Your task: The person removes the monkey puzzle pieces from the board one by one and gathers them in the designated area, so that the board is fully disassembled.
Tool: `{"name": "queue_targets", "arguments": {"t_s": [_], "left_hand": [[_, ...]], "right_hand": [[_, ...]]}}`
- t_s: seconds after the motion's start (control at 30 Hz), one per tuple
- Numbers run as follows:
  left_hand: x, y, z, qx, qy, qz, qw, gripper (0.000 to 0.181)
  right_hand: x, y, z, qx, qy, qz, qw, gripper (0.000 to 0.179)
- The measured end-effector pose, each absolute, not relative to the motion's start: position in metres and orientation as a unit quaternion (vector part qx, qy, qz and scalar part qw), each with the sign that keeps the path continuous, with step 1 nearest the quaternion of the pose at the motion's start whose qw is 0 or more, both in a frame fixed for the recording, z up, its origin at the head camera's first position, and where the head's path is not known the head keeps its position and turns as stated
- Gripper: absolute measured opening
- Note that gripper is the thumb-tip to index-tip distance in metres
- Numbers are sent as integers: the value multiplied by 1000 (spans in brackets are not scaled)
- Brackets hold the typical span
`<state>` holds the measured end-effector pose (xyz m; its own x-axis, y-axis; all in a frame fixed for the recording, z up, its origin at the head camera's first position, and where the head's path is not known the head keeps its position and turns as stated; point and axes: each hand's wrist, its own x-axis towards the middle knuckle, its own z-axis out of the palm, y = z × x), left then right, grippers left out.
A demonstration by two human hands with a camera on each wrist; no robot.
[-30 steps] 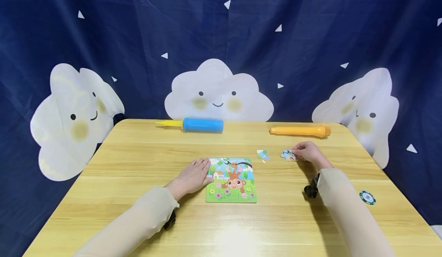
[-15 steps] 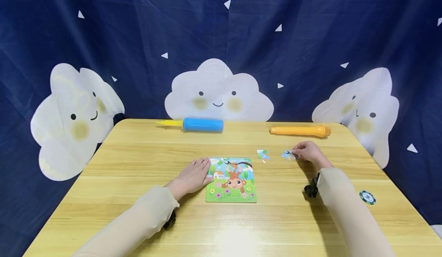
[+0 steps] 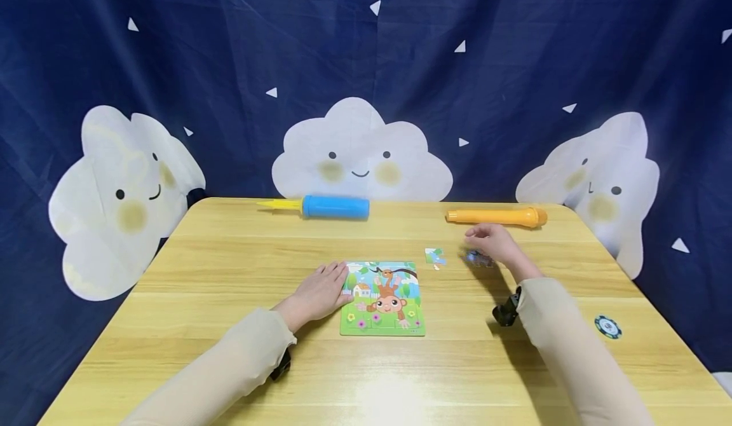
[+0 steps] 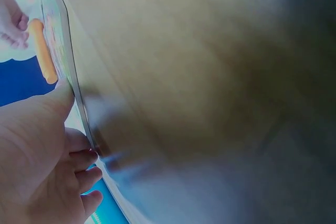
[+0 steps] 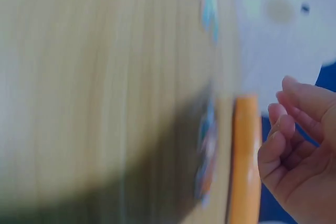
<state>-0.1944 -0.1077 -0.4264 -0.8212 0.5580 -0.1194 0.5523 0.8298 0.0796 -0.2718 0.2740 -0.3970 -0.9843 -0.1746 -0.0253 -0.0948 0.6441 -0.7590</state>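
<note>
A square jigsaw puzzle [image 3: 382, 299] with a hanging monkey lies flat on the table. My left hand [image 3: 320, 291] rests along its left edge, fingers straight and the thumb on the board, as the left wrist view also shows. To the right lie loose pieces: a green-and-blue jigsaw piece [image 3: 433, 255] and, in the hand's shadow, another jigsaw piece [image 3: 479, 259] that looks blurred. My right hand [image 3: 496, 243] hovers above that shaded piece, apart from it. In the right wrist view its fingers are loosely bent, with nothing between them.
At the table's back edge lie a blue hand pump [image 3: 336, 207] with a yellow nozzle and an orange microphone-shaped toy [image 3: 496, 217]. A dark poker chip [image 3: 607, 327] lies at the right, beyond my right forearm. A blue curtain hangs behind the table.
My right hand has let go of the right-hand jigsaw piece and risen, moving slightly left and away from me. The piece stays on the table. My left hand and the puzzle have not moved.
</note>
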Motion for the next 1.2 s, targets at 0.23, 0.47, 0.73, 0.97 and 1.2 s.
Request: {"name": "queue_targets", "arguments": {"t_s": [0.23,0.47,0.73,0.97,1.2], "left_hand": [[-194,-108,-428,290,954,18,68,65],[-195,-109,-428,289,955,26,69,65],[-195,-109,-428,289,954,24,71,65],[-195,-108,-427,292,954,21,69,65],[-193,-108,-424,288,954,31,72,65]], "right_hand": [[-262,223,-394,-162,889,-425,60,27],[-248,179,-405,-260,874,-397,105,21],[-238,158,-415,-325,868,-348,139,15],[-236,151,-419,-337,883,-298,134,14],[-234,146,-420,-331,891,-285,121,14]]}}
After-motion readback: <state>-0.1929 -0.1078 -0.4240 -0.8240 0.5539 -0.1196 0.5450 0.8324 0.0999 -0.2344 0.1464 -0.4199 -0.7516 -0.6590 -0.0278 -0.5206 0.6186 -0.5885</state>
